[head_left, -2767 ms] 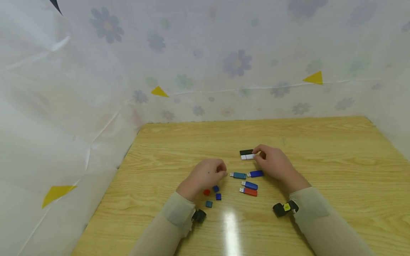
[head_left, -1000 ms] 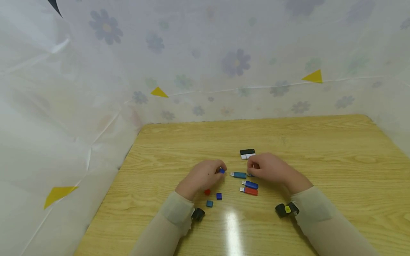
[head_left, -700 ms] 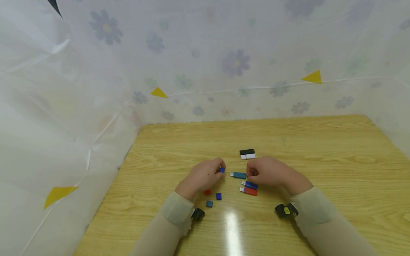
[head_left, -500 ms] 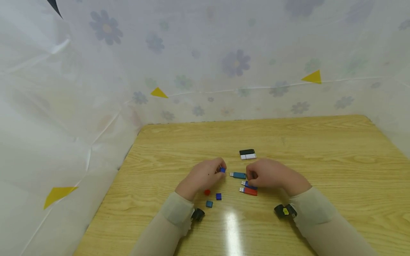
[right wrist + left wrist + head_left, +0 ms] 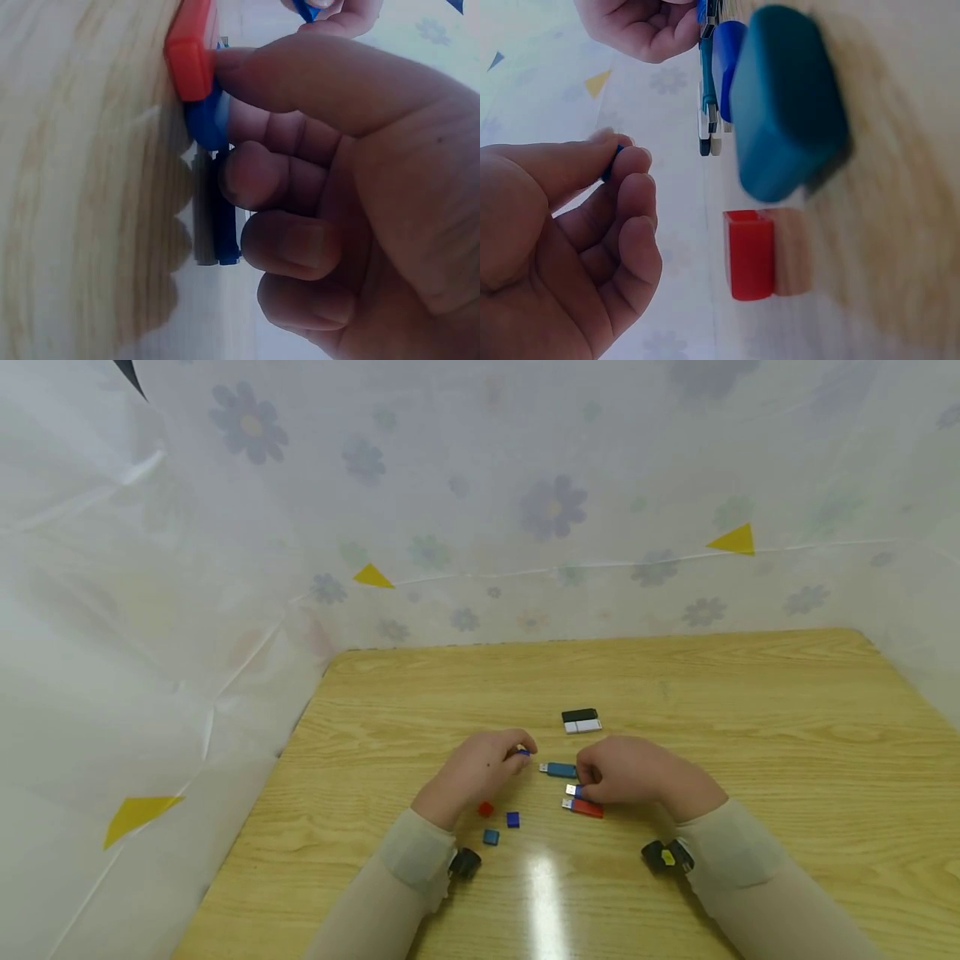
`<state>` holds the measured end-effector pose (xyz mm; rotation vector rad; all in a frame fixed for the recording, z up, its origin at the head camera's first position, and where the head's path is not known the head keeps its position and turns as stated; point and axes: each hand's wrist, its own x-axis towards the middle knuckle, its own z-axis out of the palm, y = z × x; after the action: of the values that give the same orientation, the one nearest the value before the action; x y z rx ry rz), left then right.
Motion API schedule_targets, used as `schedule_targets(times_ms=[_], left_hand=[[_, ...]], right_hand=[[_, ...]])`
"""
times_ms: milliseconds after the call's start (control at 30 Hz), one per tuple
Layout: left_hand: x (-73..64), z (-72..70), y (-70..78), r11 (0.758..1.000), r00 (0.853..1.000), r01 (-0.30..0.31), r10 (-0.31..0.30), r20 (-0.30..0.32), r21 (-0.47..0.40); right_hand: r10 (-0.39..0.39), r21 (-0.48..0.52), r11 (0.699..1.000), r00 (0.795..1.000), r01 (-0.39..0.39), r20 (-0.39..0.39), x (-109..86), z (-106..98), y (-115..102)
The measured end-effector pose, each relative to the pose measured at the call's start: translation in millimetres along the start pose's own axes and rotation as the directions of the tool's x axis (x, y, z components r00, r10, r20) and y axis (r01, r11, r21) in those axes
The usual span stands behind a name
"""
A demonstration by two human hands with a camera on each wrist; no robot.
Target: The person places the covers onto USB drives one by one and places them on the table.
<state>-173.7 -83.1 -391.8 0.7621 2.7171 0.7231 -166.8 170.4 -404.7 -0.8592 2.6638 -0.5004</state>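
My left hand (image 5: 476, 772) pinches a small blue cap (image 5: 613, 163) between thumb and fingertips, raised over the table. My right hand (image 5: 637, 772) has its thumb and fingers at the sides of a blue USB stick (image 5: 205, 124), whose metal plug shows beyond the fingers in the head view. A red USB stick (image 5: 587, 810) lies right against it on the near side. A teal USB stick (image 5: 561, 770) lies just beyond, plug to the left. Another dark blue stick (image 5: 226, 214) is hidden under the right hand in the head view.
Loose caps lie near my left wrist: a red one (image 5: 486, 810), a blue one (image 5: 513, 819) and a teal one (image 5: 491, 837). Farther back, a black USB stick (image 5: 579, 715) and a white one (image 5: 582, 727) lie side by side on the wooden table (image 5: 420, 693).
One blue cap has gone from the table into my left hand. My right hand has moved from the white USB stick toward me, down to the blue one.
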Motion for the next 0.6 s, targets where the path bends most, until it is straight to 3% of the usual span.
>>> schedule_targets(times_ms=[200,467,600], left_hand=[[1.0,1.0,0.6,1.000,0.999,-0.007,0.008,0.036,-0.012],[2.3,1.4,-2.6,0.996,0.997,-0.081,0.081,0.012,0.033],[1.9,1.0,-2.6,0.996,0.996,-0.089,0.089,0.007,0.024]], right_hand=[[0.003,0.019,1.000,1.000,-0.003,0.009,-1.0,1.0,0.2],[0.016,0.007,1.000,1.000,-0.016,-0.016,1.5,2.7,1.5],[0.011,0.007,1.000,1.000,-0.011,-0.015,0.9,2.0,0.3]])
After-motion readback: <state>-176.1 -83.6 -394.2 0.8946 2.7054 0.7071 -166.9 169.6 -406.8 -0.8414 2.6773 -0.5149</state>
